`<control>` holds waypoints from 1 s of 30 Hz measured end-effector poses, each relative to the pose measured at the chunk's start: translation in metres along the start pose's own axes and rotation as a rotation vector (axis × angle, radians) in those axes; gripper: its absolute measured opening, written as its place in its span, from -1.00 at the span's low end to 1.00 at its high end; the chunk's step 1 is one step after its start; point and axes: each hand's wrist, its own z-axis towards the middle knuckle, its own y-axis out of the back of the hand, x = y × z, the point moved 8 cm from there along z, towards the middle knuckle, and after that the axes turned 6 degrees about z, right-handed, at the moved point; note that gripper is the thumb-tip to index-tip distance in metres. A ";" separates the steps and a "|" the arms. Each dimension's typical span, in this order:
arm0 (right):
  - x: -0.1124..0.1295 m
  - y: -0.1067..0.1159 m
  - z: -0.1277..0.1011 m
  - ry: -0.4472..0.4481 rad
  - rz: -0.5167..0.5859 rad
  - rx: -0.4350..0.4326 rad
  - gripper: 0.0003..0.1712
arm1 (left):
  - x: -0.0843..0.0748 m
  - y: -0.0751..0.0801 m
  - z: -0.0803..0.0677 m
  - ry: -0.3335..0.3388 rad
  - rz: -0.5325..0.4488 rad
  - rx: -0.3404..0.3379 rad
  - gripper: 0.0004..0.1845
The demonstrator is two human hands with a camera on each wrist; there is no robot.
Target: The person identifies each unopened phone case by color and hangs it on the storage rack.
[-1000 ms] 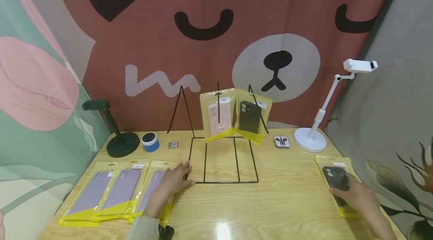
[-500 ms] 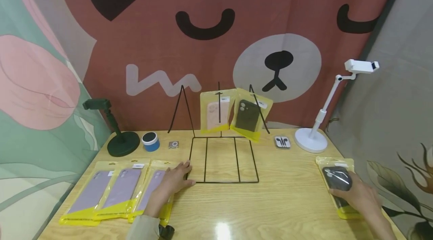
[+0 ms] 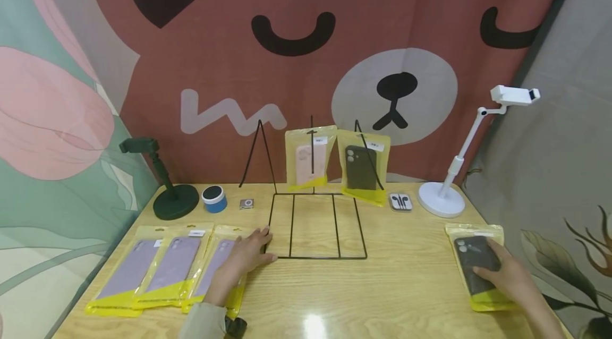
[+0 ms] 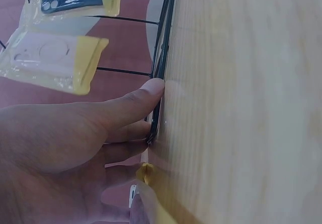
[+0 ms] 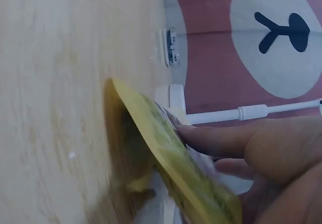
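Observation:
My left hand rests at the front left corner of the black wire display rack, thumb and fingers touching its base wire. In the left wrist view the fingers stand fairly straight. My right hand grips the right edge of a yellow-edged pouch with a black phone case in it. The right wrist view shows the pouch tilted, one edge up from the table and the thumb on its face. From the rack hang a pouch with a pink phone case and one with a black phone case.
Several pouches with purple phone cases lie overlapping at the left, beside my left forearm. Along the back stand a dark green stand, a blue jar, a small player, an earphone case and a white stand.
The hanging pouches have swung, the black one ending farther right, apart from the pink one. My right hand has shifted the gripped pouch slightly toward me. My left hand stays at the rack.

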 end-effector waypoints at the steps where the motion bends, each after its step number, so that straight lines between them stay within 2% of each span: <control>1: 0.001 0.001 0.000 0.009 0.003 0.007 0.22 | 0.000 0.000 0.000 0.001 -0.001 0.001 -0.29; 4: 0.006 0.002 -0.002 0.047 0.039 0.005 0.21 | 0.000 0.000 0.000 0.003 -0.002 0.002 -0.30; 9: 0.018 0.004 -0.006 0.121 0.201 -0.003 0.13 | 0.001 0.000 0.000 0.008 -0.006 0.001 -0.30; 12: 0.021 0.003 -0.008 0.129 0.261 0.001 0.05 | 0.002 0.000 0.000 0.012 -0.011 0.000 -0.29; 15: 0.020 0.003 -0.009 0.111 0.260 0.005 -0.16 | 0.003 -0.001 0.001 0.014 -0.011 0.001 -0.29; 19: 0.017 0.001 -0.012 0.055 0.241 0.061 -0.39 | 0.002 -0.002 0.001 0.012 -0.009 0.004 -0.29; 22: 0.020 0.000 -0.017 0.040 0.223 0.103 -0.42 | 0.000 -0.001 0.001 0.010 -0.007 0.004 -0.29; 24: 0.027 0.000 -0.021 0.063 0.223 0.119 -0.44 | 0.000 -0.001 0.000 0.010 -0.010 0.006 -0.30; 30: 0.065 0.006 -0.036 0.135 0.299 0.117 -0.50 | 0.000 0.001 -0.001 0.017 -0.013 0.005 -0.30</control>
